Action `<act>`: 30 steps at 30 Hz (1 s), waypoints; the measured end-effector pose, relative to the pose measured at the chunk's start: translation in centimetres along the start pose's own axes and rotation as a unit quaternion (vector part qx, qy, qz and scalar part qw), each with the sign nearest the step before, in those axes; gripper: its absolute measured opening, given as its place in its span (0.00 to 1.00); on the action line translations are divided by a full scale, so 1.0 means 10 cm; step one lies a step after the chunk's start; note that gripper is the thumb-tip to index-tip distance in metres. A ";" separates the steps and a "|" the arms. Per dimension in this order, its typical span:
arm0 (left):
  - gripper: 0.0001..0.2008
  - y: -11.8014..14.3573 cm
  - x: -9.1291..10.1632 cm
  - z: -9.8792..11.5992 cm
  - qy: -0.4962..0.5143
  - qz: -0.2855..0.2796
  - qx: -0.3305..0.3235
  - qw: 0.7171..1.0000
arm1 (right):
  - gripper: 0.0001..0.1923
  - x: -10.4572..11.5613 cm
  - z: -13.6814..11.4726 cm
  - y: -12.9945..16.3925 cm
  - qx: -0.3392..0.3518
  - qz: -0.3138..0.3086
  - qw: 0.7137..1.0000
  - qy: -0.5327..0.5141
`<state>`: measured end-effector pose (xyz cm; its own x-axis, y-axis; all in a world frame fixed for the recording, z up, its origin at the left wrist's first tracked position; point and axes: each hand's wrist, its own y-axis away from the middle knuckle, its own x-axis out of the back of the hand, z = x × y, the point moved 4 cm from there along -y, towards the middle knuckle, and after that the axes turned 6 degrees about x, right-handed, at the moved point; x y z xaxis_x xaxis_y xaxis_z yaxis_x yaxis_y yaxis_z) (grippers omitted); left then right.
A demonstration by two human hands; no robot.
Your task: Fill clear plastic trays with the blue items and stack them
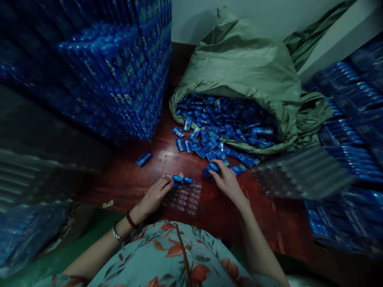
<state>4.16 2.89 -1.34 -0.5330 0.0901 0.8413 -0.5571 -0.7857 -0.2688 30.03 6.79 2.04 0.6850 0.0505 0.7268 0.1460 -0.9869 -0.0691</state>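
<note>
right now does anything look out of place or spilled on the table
One blue piece lies alone on the red table, apart from the pile spilling out of the green sack. Otherwise nothing stands out.

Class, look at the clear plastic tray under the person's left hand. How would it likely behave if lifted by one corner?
The clear plastic tray looks thin and see-through, so it is probably light and would likely flex. Only a couple of blue pieces sit in it at its far edge, so they might slide or tip out. The left hand rests on it, perhaps because it shifts easily on the glossy table.
</note>
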 end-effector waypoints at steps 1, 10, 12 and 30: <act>0.20 0.00 0.01 0.01 -0.004 0.003 -0.011 1.000 | 0.15 0.01 0.00 0.12 -0.021 0.006 0.996 -0.083; 0.18 -0.07 0.06 0.07 -0.025 -0.013 -0.023 0.999 | 0.12 -0.62 -0.33 0.73 0.085 0.094 0.982 -0.137; 0.17 -0.10 0.08 0.08 -0.006 -0.028 -0.021 0.999 | 0.18 -0.73 -0.39 0.72 0.169 0.082 0.980 -0.065; 0.10 -0.21 -0.04 0.31 -0.105 -0.175 0.011 0.979 | 0.19 -0.74 -0.57 0.38 0.215 -0.107 0.969 0.060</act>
<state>7.46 2.64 0.36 -0.1682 0.2293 0.9587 -0.6669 -0.7427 0.0606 21.48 1.76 0.25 0.5222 0.2034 0.8282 0.5766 -0.7998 -0.1671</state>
